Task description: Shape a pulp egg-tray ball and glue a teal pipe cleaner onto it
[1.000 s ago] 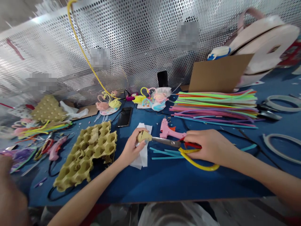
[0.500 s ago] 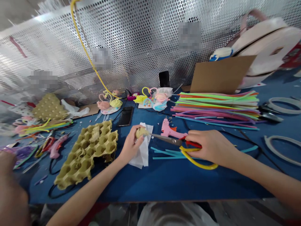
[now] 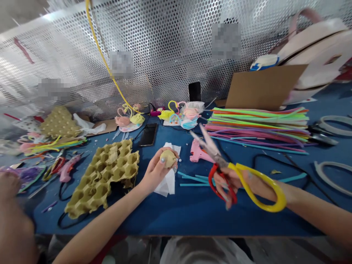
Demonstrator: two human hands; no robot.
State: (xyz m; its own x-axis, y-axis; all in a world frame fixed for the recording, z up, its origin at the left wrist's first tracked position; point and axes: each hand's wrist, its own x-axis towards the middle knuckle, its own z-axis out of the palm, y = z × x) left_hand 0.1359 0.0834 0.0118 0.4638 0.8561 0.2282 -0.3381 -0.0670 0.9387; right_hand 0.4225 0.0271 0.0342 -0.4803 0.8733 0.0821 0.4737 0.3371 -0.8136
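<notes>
Both blades of the scissors (image 3: 220, 160) have come away from the rounded pulp piece (image 3: 168, 159), so I judge the snipping paused. Half a second ago they lay flat toward it, pointing to 9 o'clock; now they tilt up toward 11 o'clock, slightly parted. My left hand (image 3: 156, 174) pinches the piece between thumb and fingers over the white paper (image 3: 167, 185). My right hand (image 3: 233, 178) holds the scissors loosely, fingers through the red loop, the yellow loop swung out toward 4 o'clock. On the tabletop (image 3: 187, 216), the pink glue gun (image 3: 196, 152) lies near 3 o'clock from the piece and the egg tray (image 3: 96, 183) between 8 and 9, both unmoved.
</notes>
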